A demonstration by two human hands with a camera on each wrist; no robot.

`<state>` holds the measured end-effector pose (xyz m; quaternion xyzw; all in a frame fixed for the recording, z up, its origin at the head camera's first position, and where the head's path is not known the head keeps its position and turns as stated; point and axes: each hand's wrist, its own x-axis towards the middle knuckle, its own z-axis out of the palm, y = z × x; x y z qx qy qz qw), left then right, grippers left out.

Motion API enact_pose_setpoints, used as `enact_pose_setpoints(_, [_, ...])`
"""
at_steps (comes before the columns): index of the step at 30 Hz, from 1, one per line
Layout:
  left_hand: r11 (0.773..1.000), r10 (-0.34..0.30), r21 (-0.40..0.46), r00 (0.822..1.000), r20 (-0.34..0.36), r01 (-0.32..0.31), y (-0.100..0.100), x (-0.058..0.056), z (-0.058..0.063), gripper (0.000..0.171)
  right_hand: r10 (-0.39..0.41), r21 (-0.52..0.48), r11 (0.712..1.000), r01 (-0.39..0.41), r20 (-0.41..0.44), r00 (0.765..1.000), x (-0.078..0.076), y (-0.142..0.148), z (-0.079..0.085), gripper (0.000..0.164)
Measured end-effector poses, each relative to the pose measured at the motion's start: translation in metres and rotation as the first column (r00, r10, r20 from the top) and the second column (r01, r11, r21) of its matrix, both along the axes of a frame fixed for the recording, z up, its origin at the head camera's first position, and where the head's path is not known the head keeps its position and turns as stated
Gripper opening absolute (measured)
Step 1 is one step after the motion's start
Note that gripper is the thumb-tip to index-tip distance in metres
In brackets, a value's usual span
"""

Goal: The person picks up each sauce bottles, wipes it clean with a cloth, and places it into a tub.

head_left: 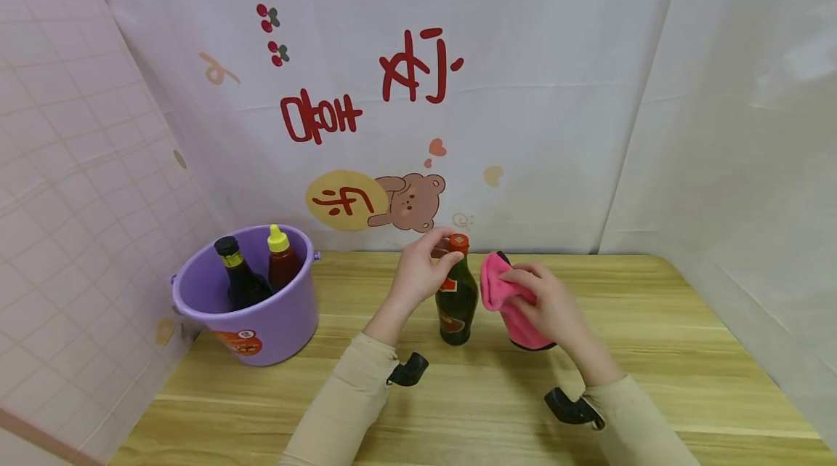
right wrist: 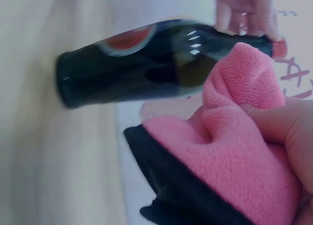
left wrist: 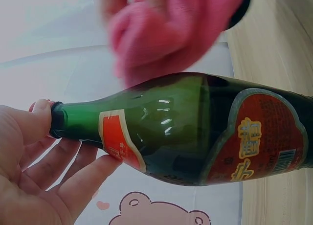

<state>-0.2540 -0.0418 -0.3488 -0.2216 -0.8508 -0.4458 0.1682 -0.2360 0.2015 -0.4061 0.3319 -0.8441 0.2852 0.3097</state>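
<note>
A green glass vinegar bottle with a red cap and red labels stands at the middle of the table. My left hand holds it by the neck, thumb near the cap, as the left wrist view shows up close. Just to the right, my right hand pinches a bunched pink cloth with a black edge. In the left wrist view the cloth comes right up to the bottle's shoulder. Part of the cloth hangs below the right fingers.
On the left of the wooden table stands a purple bucket. Inside it are a dark bottle with a black cap and a red sauce bottle with a yellow nozzle. A printed white curtain hangs behind the table.
</note>
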Motion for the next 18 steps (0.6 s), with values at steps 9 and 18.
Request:
enact_pose_setpoints(9, [1.0,-0.008,-0.002,1.0,-0.003,0.008,-0.001,0.0,-0.001,0.031,-0.014,-0.069,0.998,0.01,-0.048,0.999,-0.001,-0.02,0.028,0.041])
enact_pose_setpoints(18, [1.0,-0.006,0.006,1.0,-0.014,0.006,-0.001,0.001,0.0,0.031,-0.004,-0.1,0.995,-0.001,-0.049,0.999,-0.004,-0.036,0.027,0.038])
